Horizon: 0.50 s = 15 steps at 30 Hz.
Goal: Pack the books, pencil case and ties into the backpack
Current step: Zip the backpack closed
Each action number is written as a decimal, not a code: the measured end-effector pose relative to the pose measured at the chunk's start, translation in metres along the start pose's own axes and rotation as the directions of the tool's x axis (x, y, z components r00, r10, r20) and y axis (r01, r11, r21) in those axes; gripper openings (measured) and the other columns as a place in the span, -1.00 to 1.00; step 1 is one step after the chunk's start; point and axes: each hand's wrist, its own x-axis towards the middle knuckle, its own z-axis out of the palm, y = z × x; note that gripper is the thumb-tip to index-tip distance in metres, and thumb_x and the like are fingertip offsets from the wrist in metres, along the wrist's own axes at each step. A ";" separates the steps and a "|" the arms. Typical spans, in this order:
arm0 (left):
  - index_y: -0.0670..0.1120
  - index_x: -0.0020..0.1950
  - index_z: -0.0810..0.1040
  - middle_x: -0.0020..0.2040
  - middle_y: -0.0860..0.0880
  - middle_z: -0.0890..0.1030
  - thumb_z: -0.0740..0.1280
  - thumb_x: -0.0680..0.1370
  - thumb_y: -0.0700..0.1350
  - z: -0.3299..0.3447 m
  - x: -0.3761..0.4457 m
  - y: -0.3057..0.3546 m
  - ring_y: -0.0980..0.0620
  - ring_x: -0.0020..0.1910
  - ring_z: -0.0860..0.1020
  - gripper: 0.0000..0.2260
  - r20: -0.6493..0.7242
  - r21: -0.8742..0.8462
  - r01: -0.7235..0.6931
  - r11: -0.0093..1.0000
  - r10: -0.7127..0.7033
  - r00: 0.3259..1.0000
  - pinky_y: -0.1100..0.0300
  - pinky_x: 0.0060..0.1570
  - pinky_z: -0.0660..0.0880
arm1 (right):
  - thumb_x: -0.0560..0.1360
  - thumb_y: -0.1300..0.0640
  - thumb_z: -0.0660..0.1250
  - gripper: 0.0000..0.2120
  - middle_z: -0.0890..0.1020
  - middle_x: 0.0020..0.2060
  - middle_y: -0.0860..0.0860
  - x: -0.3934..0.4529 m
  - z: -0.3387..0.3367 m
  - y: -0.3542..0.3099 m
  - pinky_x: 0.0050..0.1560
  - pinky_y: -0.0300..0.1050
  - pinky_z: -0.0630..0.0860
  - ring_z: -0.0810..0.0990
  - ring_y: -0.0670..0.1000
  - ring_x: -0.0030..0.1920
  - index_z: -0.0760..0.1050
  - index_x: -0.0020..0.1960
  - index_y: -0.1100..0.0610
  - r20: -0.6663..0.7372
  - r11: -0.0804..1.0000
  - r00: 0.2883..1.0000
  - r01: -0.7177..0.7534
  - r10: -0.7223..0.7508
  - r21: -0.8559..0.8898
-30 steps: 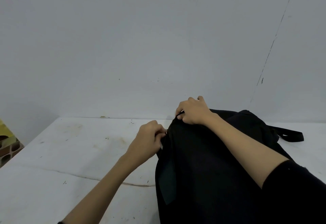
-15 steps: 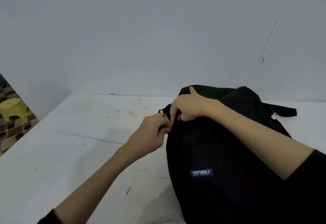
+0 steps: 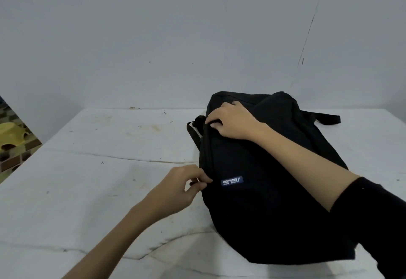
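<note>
A black backpack (image 3: 263,202) with a small blue label (image 3: 231,181) lies on the white table (image 3: 98,169), its top end pointing at the wall. My left hand (image 3: 180,191) pinches a small dark zipper pull at the bag's left side, level with the label. My right hand (image 3: 232,120) grips the fabric at the bag's top left corner, fingers curled over the seam. A black strap (image 3: 325,119) sticks out on the right behind the bag. No books, pencil case or ties show.
A grey wall (image 3: 197,37) stands right behind the table. Beyond the table's left edge lie a patterned floor and a yellow object (image 3: 11,133). The tabletop carries cracks and stains.
My left hand has slid along the bag's left side from the top corner towards me, pinching the zipper pull. My right hand keeps its grip at the top. The camera has tilted down.
</note>
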 end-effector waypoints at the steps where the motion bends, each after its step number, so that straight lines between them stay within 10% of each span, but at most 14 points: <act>1: 0.00 0.07 0.59 -0.01 0.14 0.53 0.33 0.54 -0.11 0.005 -0.004 0.001 0.23 -0.04 0.49 -0.87 -0.063 0.064 -0.030 0.997 0.034 0.997 0.48 -0.05 0.36 | 0.57 0.10 0.19 -0.71 0.54 0.25 -0.10 -0.011 -0.001 0.004 0.32 0.02 0.21 0.39 0.01 0.27 0.51 0.25 -0.04 -0.050 0.998 0.999 -0.002 0.005 0.058; 6: 0.08 0.21 0.47 0.11 0.14 0.48 0.19 0.50 0.23 0.037 -0.024 0.015 0.19 0.11 0.39 -0.63 -0.100 0.389 -0.173 0.905 0.229 0.968 0.33 0.09 0.40 | 0.51 -0.08 0.25 -0.65 0.52 0.23 -0.06 -0.111 0.005 0.035 0.29 0.04 0.36 0.40 -0.01 0.29 0.53 0.23 0.03 -0.367 0.968 0.925 -0.002 0.098 0.252; 15: -0.02 0.07 0.59 0.14 0.03 0.58 0.13 0.54 0.21 0.071 -0.026 0.027 0.04 0.18 0.44 -0.60 -0.084 0.608 -0.255 0.752 0.380 0.921 0.20 0.16 0.31 | 0.37 -0.54 -0.04 -0.20 0.12 0.46 -0.29 -0.268 0.035 0.088 0.44 -0.27 -0.04 0.02 -0.30 0.46 0.10 0.50 -0.14 -0.079 0.991 0.994 -0.073 0.082 0.108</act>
